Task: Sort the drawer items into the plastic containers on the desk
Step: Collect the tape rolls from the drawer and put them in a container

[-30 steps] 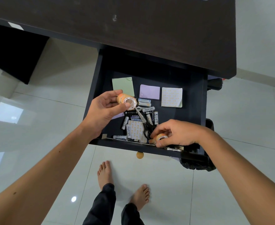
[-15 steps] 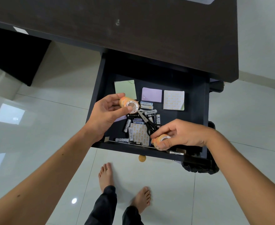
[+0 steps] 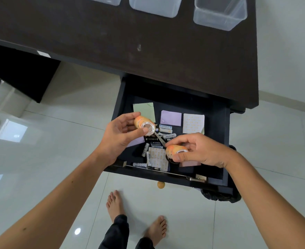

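Note:
The black drawer (image 3: 218, 141) stands pulled out under the dark desk (image 3: 148, 51). My left hand (image 3: 119, 137) grips a stack of orange tape rolls (image 3: 144, 124) above the drawer's left side. My right hand (image 3: 198, 150) grips a second stack of orange tape rolls (image 3: 175, 150) above the drawer's front middle. Below them lie several batteries (image 3: 164, 130), partly hidden scissors (image 3: 159, 139) and sticky-note pads: green (image 3: 145, 109), purple (image 3: 170, 118) and patterned (image 3: 193, 123). Three clear plastic containers stand at the desk's far edge, the right one (image 3: 220, 13) shown most fully.
A patterned pad (image 3: 157, 159) and a pink pad (image 3: 189, 164) lie near the drawer's front. The drawer's orange knob (image 3: 160, 184) sticks out over the white tiled floor, where my bare feet (image 3: 115, 203) stand. A black bag (image 3: 220, 196) sits below the drawer's right corner.
My right hand has lifted its tape rolls up out of the drawer's front edge. The view has tilted up, bringing the plastic containers into sight. My left hand holds its rolls much as before.

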`<state>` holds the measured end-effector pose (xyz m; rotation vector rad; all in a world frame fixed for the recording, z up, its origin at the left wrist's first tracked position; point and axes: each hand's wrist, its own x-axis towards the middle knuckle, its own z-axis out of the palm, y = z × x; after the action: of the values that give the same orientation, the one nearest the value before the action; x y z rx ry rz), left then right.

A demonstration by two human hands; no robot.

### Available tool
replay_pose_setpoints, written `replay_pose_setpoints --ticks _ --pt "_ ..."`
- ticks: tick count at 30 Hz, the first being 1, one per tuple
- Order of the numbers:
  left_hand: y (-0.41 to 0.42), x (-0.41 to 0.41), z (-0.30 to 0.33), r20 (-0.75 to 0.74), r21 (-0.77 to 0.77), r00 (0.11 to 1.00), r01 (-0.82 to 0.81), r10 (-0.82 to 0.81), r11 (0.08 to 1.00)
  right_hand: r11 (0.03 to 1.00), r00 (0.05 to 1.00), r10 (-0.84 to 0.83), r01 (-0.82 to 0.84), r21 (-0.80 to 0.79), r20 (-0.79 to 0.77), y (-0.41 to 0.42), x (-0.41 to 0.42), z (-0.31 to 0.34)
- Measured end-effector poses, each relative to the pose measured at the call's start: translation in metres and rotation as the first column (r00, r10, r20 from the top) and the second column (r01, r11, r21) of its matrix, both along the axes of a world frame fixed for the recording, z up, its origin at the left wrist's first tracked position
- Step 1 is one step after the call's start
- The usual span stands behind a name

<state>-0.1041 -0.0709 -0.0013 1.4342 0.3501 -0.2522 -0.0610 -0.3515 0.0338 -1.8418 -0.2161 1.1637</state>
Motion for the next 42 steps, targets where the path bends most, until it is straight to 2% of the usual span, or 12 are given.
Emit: replay_pose_setpoints --ticks 7,21,26,33,42 --pt "0.041 0.024 0.037 0.013 -0.064 0.999 -0.052 0.053 0.997 0.997 0.994 -0.042 0.036 0.061 0.101 0.041 0.033 0.052" --pt "0.149 0.107 0.114 0.043 0.02 0.991 -0.131 0.13 0.991 0.963 0.973 -0.173 0.134 0.232 0.153 0.149 0.145 0.117" --pt "0.179 0.148 0.12 0.045 -0.018 0.976 -0.212 0.212 0.977 0.977 0.975 -0.117 0.078 0.197 0.19 0.183 0.199 0.132" --pt "0.222 0.209 0.127 0.141 -0.025 0.938 -0.318 0.318 0.948 0.98 0.958 -0.072 0.017 0.196 0.276 0.246 0.277 0.151" --pt "0.321 0.291 0.141 0.234 0.035 0.901 -0.382 0.364 0.923 0.963 0.891 -0.149 0.032 0.269 0.428 0.367 0.356 0.16"
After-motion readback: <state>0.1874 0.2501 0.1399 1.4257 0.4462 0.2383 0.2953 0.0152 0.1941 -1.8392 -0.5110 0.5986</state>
